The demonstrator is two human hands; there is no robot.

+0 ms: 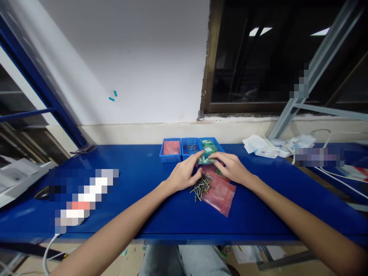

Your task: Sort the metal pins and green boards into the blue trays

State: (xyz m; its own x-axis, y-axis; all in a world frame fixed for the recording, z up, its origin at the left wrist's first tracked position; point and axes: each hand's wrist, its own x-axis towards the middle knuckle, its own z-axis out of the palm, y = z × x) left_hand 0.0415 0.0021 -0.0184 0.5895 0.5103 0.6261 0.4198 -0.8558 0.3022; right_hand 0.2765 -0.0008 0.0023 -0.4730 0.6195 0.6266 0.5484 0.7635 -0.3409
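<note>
My left hand [182,175] reaches over a loose pile of thin metal pins [202,186], its fingertips at the left edge of a small green plastic bag [206,158]. From the other side my right hand [232,168] pinches the bag's right edge. Pale pieces show through the green plastic, in front of the right blue bin [220,145]. Below my hands a pink zip bag [222,197] lies flat, partly under the pins. Another bit of green shows beneath my right hand, mostly hidden.
The left blue bin [170,158] holds pink bags, the middle bin [188,141] loose metal pins. White papers [260,145] and cables lie at the back right. On the left of the blue table [138,184] are a blurred white object with a cable and a white tray [21,180].
</note>
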